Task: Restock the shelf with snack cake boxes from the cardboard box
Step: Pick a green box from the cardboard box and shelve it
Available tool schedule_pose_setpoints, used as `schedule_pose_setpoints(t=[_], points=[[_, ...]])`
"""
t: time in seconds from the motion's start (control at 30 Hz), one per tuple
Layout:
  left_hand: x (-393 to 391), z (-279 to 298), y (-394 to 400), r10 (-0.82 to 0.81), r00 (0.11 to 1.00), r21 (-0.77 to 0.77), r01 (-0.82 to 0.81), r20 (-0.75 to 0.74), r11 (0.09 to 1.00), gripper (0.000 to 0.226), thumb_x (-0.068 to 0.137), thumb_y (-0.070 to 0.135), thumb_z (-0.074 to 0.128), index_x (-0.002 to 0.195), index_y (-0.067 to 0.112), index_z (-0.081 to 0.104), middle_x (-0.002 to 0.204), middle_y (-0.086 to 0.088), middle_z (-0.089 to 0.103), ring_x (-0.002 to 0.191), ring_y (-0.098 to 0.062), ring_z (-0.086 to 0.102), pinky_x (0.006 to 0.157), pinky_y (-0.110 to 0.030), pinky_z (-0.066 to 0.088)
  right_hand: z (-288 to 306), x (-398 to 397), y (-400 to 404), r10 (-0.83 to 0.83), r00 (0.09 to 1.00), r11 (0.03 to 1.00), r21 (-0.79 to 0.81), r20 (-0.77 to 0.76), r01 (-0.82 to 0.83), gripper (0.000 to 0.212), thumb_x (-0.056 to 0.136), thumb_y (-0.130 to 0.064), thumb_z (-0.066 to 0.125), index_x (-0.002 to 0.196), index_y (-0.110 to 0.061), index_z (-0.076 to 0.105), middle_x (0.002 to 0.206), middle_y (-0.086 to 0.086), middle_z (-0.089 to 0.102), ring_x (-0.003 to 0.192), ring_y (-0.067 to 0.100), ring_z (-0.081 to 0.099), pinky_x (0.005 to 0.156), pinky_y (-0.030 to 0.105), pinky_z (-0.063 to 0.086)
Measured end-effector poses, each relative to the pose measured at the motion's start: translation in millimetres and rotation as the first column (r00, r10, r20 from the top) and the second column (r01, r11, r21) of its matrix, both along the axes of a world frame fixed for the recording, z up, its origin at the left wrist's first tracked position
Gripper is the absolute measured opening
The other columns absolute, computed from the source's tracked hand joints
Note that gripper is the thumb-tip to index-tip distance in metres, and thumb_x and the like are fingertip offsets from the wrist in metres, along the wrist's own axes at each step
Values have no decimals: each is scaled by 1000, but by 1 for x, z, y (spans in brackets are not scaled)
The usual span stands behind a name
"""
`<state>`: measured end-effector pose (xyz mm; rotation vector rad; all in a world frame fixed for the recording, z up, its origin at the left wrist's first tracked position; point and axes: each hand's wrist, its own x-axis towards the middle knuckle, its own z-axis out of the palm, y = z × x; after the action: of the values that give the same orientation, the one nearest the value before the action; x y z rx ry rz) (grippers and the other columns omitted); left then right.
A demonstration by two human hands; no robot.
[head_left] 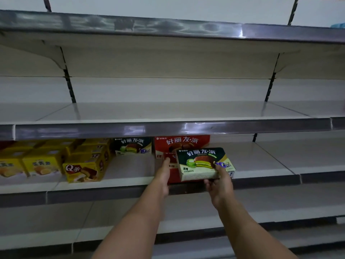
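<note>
From the head camera, the right hand (220, 186) holds a green cake box (203, 163) from below. The fingers curl under the bottom edge and the thumb lies on the front, near the lower right corner. The box sits above the hand, tilted a little, in front of the shelf (130, 186) edge.

Just behind the green box stands a red cake box (182, 144) on the shelf. A smaller red box (169, 156) is partly hidden to the left of the green box. The left hand (163, 176) reaches in beside it with straight fingers, and the fingertips touch that small red box. It grips nothing.

To the left of the red box stands another green box (133, 145), further back. Further left are yellow boxes (84, 171), near the shelf's front edge.
</note>
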<state>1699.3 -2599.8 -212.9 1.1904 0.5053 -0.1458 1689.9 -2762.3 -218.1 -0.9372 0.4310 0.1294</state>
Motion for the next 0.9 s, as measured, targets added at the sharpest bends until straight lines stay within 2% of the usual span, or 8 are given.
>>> schedule_pose_setpoints(t=[0.13,0.23,0.33,0.47,0.53,0.67,0.77,0.9], points=[[-19,7,3,-18,998,197,7,59,980,66,94,66,25,122,16,57,120,-5,64,101,-19,58,94,-32,40,7,-7,16,71,997,997,-11,37,-70,30,94,-30,56,113,-7,54,90,14,65,63,17,54,58,24,46],[-33,10,9,100,981,302,-148,167,942,68,87,72,35,124,18,50,119,-8,63,104,-23,61,88,-36,48,15,-15,32,139,989,990,-28,54,-138,23,95,-28,56,106,-8,55,89,13,65,65,18,55,60,25,46],[-49,11,22,209,947,320,-282,244,905,41,95,35,52,130,16,40,120,-11,59,107,-29,60,95,-47,49,20,-24,49,273,959,959,-99,75,-266,20,95,-27,55,104,-9,57,88,12,64,63,18,55,59,25,45],[-68,10,48,335,899,299,-414,281,860,40,90,8,54,129,6,45,117,-16,62,95,-28,60,74,-33,47,24,-28,61,310,943,917,-299,122,-262,30,90,-24,63,116,-13,53,85,7,63,46,8,53,39,17,39],[-78,10,65,369,882,326,-456,294,828,40,92,4,53,131,5,43,113,-11,57,95,-23,54,70,-29,41,26,-26,65,282,942,883,-432,182,-181,28,92,-22,62,115,-16,48,91,8,60,56,11,52,39,16,41],[-90,13,91,412,844,377,-525,342,763,36,94,0,50,129,3,44,111,-12,53,93,-20,48,63,-25,38,33,-27,88,449,857,565,-824,252,-54,28,91,-20,62,115,-7,62,108,10,67,90,25,61,74,30,46],[-88,13,111,442,826,428,-561,350,709,30,95,2,46,125,8,49,115,-13,57,93,-22,51,76,-27,39,43,-32,114,511,837,260,-963,196,67,22,91,-27,60,111,-16,62,105,4,66,100,28,61,71,29,39],[-77,11,144,393,880,638,-466,266,613,34,93,15,53,126,19,57,130,-13,51,108,-31,53,93,-40,47,51,-25,142,478,862,66,-985,169,157,21,91,-28,60,108,-16,59,109,7,62,97,29,60,69,32,43]])
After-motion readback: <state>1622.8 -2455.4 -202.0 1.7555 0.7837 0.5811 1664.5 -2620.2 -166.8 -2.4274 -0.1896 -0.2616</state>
